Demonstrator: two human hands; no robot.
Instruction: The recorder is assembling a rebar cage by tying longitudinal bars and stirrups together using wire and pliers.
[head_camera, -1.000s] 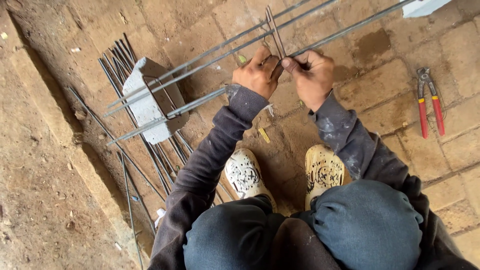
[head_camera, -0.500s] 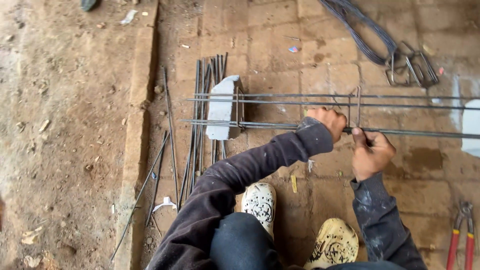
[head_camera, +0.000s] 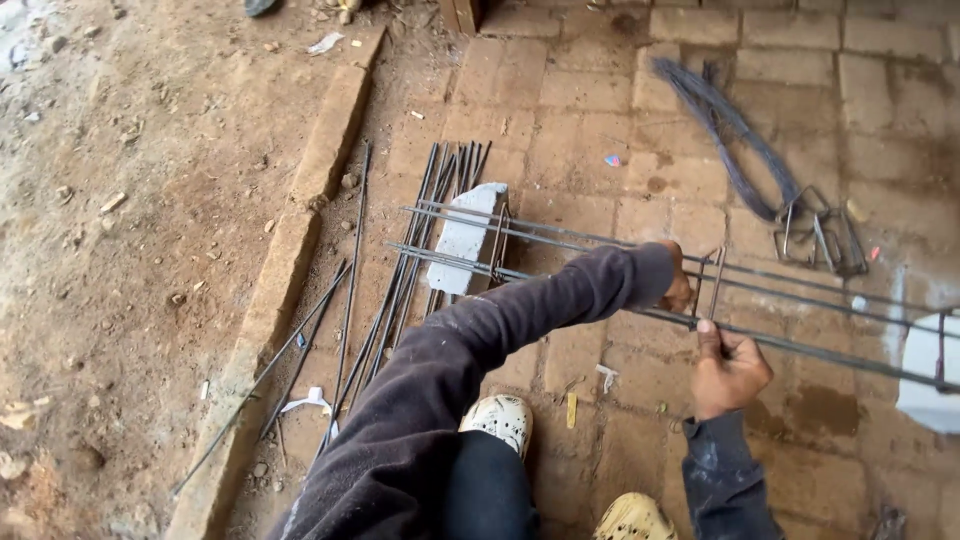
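Observation:
Several long steel bars (head_camera: 560, 240) lie side by side across a white block (head_camera: 465, 238) and run to the right. A thin bent steel stirrup (head_camera: 708, 282) stands upright around them. My left hand (head_camera: 680, 292), half hidden by its dark sleeve, grips the stirrup where it meets the bars. My right hand (head_camera: 730, 372) is closed on the stirrup's lower part at the nearest bar, thumb pointing up.
Loose rods (head_camera: 395, 300) lie beside a stone curb (head_camera: 290, 270), with bare dirt to the left. A pile of bent stirrups (head_camera: 815, 238) and a coil of wire (head_camera: 725, 125) lie at the back right. A second white block (head_camera: 925, 375) is at right. My shoes (head_camera: 500, 420) are below.
The view has swung over the bars and now looks further left and back. Both hands brought the stirrup down onto the bars and stay on it; the red-handled pliers have left the view.

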